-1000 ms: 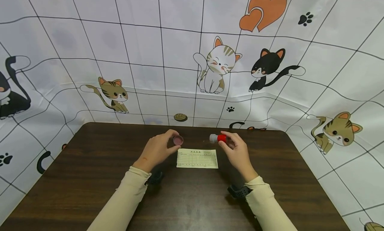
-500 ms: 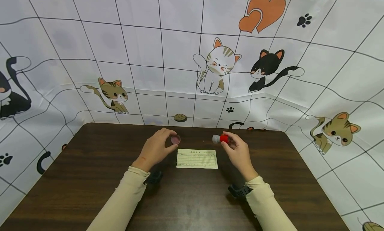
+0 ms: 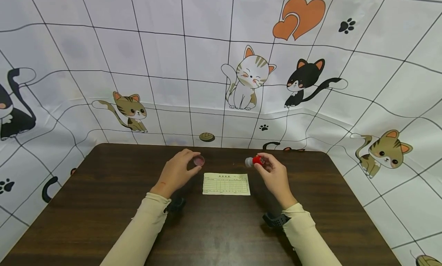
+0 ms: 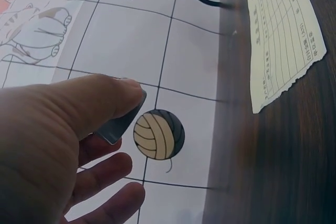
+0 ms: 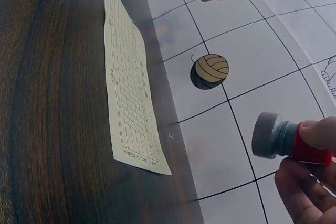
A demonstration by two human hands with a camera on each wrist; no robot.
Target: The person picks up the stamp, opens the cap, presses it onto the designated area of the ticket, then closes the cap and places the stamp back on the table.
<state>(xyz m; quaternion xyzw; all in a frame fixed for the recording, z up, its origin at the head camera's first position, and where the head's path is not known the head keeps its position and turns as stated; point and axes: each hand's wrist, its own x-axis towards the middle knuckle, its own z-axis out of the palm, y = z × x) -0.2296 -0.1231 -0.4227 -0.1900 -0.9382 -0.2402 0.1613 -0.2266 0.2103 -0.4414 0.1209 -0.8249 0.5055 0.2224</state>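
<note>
My left hand (image 3: 176,172) pinches a small round cap (image 3: 198,161) between thumb and fingers, above the back of the table. Its inside looks pinkish in the head view, while the left wrist view shows a grey outer wall (image 4: 122,124). On the other side, my right hand (image 3: 275,176) grips a round hand stamp by its red body (image 5: 311,148). The stamp's wide grey end (image 5: 266,135) points left, toward the cap and apart from it. Between the hands and nearer to me, a pale yellow printed form (image 3: 226,184) lies flat on the table; one edge is torn.
A dark brown wooden table (image 3: 221,227) spreads under both arms. Behind it and along its sides hangs a white cloth (image 3: 165,55) with grid lines and cartoon cats, meeting the table's back edge. Each wrist wears a dark strap.
The left hand has drifted slightly left with the cap. My right hand stays almost in place, and the stamp has turned a little, its grey end dipping. The form has not moved.
</note>
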